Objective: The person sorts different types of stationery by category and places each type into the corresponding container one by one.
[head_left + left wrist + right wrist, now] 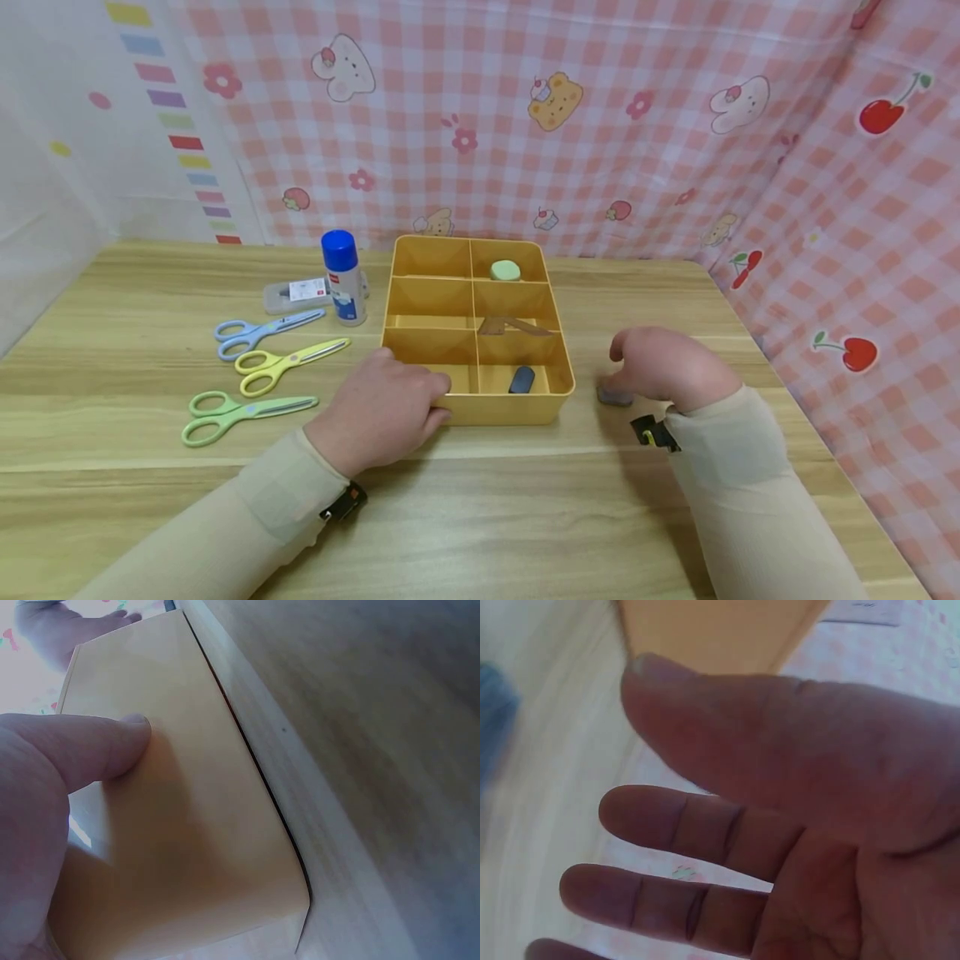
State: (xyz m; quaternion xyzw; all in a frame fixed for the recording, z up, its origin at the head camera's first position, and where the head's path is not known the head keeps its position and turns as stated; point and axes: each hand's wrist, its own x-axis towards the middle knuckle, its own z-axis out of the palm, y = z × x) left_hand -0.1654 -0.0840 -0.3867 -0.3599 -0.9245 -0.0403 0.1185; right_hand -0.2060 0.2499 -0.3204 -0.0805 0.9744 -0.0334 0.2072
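Observation:
A yellow divided organizer box [517,408] stands mid-table. My left hand [382,408] grips its front left wall, thumb [120,746] pressed on the outer face and the other fingers over the rim. To the right of the box, my right hand [667,367] hovers low over a small dark grey block [615,397], its fingertips close above it in the head view. In the right wrist view its fingers [645,817] are extended and apart from the thumb. A dark block [522,380] lies in the front right compartment, brown pieces [513,326] in the middle right, a pale green block [505,271] at back right.
Left of the box stand a glue bottle [345,287] with a blue cap and, behind it, a clear case [279,297]. Blue scissors [262,333], yellow scissors [288,362] and green scissors [247,412] lie at left. Checked cloth [480,100] hangs behind and at right.

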